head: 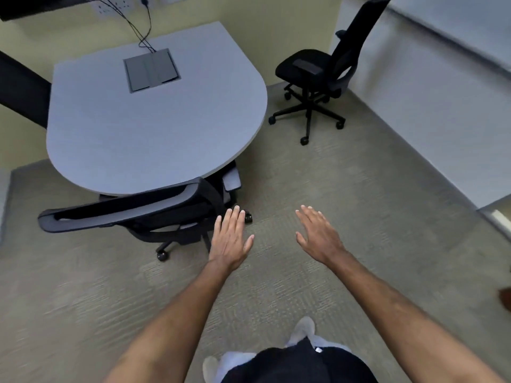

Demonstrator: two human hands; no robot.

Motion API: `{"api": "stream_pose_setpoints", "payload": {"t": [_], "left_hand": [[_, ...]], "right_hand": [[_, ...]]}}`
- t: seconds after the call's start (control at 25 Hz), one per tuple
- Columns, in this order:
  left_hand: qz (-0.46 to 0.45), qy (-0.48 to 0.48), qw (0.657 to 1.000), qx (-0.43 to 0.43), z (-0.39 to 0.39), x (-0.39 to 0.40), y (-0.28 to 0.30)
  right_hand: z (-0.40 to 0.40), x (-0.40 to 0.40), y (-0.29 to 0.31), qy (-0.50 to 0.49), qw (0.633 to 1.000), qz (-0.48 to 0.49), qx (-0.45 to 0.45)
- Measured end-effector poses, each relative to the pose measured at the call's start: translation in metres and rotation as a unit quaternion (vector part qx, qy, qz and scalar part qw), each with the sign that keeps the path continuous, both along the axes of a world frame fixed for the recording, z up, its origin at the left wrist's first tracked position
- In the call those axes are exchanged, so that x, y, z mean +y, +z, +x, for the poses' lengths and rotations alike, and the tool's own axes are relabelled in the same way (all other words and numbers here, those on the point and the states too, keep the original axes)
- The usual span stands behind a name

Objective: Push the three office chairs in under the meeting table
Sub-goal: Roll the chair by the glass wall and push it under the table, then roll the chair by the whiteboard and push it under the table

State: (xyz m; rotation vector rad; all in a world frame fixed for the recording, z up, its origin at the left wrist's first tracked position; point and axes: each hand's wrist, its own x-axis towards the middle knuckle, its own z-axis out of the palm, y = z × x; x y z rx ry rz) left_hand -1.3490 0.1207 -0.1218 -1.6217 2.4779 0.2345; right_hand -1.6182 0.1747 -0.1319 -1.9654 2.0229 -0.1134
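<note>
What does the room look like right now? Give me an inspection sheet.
Surface: grey meeting table, bare apart from its closed cable hatch.
Job's things: near chair tucked under the table edge; far chair stands clear of the table near the wall; a dark chair back shows at the left edge.
Clutter: nothing seen.
Grips: left hand and right hand open, holding nothing.
Cables: black leads run from wall sockets to the hatch.
Surroundings: carpet, pale walls.

Floor: grey-beige textured carpet (345,189), wall to wall. Far wall (249,9): pale yellow, with white socket plates (114,6) and two black cables (138,29) hanging down. Right wall (442,92): off-white, with pale skirting. Lighting: even, soft.
</note>
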Motion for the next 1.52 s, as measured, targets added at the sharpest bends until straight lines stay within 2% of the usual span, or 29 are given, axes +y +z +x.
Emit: {"api": "stream_pose_setpoints", "payload": {"t": [0.2, 0.48, 0.76, 1.16, 1.52], "left_hand": [[0.018, -0.033, 0.999, 0.029, -0.11, -0.035, 0.007], [0.008, -0.075, 0.997, 0.023, -0.22, -0.134, 0.014], [-0.012, -0.101, 0.995, 0.01, -0.323, -0.29, 0.011], [-0.049, -0.143, 0.988, 0.034, -0.486, -0.53, 0.047], [-0.07, -0.109, 0.989, 0.065, -0.688, -0.709, 0.041]], "right_hand": [[-0.106, -0.002, -0.001, -0.05, 0.998, 0.036, 0.007], [-0.212, -0.068, -0.002, -0.109, 0.993, 0.051, -0.001], [-0.315, -0.199, 0.002, -0.148, 0.988, 0.035, -0.009], [-0.482, -0.402, 0.028, -0.19, 0.981, -0.023, -0.017], [-0.678, -0.595, 0.022, -0.18, 0.981, -0.051, -0.047]]}}
